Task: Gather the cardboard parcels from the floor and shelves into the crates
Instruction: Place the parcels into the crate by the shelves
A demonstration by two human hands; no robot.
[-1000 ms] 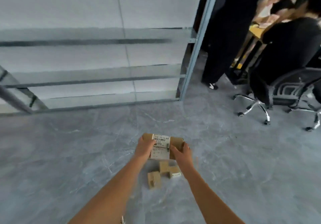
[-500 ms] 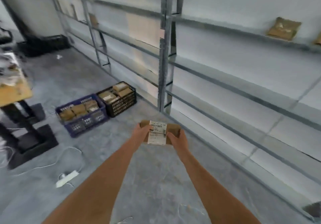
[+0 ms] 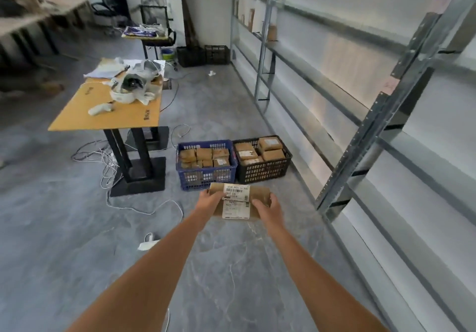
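Half a second ago the two crates sat small and off to the left of the hands; now they lie straight ahead, just beyond the cardboard parcel (image 3: 257, 197), and the shelving (image 3: 373, 115) that filled the middle of the view has swung to the right; the small cluster of little boxes seen on the floor a second ago is out of view. The left hand (image 3: 210, 201) grips the parcel's left end, fingers curled over its far edge; the right hand (image 3: 268, 209) grips the right end, thumb lying on top (the other fingers are hidden beneath); the parcel is held in the air above the grey floor (image 3: 77, 241), label side up. Two crates stand side by side, touching: one blue crate (image 3: 206, 175) and one black crate (image 3: 262, 172), both packed with brown parcels; the black one shows about five on top. One wooden-topped table (image 3: 85, 115) stands left of the blue crate; white cables (image 3: 108, 161) trail round its base.
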